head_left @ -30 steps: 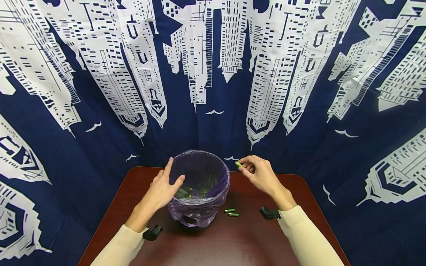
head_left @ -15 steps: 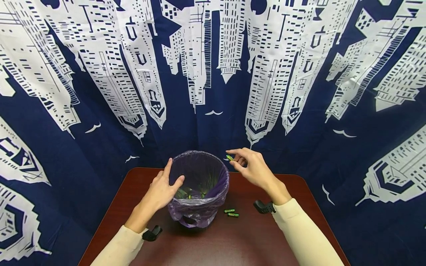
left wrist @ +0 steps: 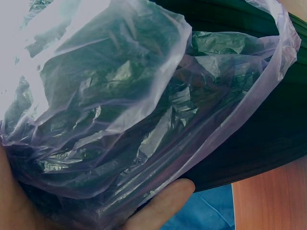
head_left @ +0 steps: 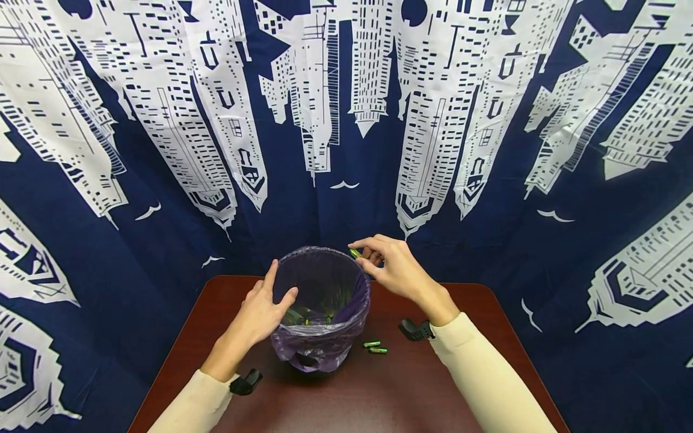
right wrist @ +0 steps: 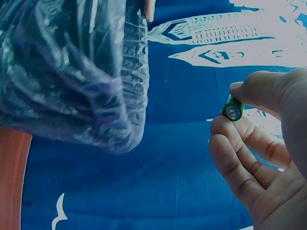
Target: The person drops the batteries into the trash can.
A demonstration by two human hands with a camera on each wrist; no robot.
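A trash can [head_left: 319, 337] lined with a translucent purple bag stands on the table. My left hand [head_left: 257, 310] rests at its left rim, index finger and thumb spread and straight; the other fingers are mostly hidden. In the left wrist view, a finger [left wrist: 165, 203] lies against the loose bag [left wrist: 120, 105]. Over the can's far right rim, my right hand [head_left: 394, 264] pinches a green battery [head_left: 355, 253] between thumb and fingers. The right wrist view shows that battery's [right wrist: 233, 111] silvery end. Small green batteries [head_left: 328, 319] are visible inside the can.
Two more green batteries, one [head_left: 372, 344] just behind the other [head_left: 378, 350], lie on the reddish-brown table [head_left: 422, 385] right of the can. Behind the table hangs a dark blue curtain [head_left: 292, 210] with white city buildings.
My right hand has moved left with the battery, from beside the can to above its right rim. The left hand stays at the left rim. The head view has shifted slightly.
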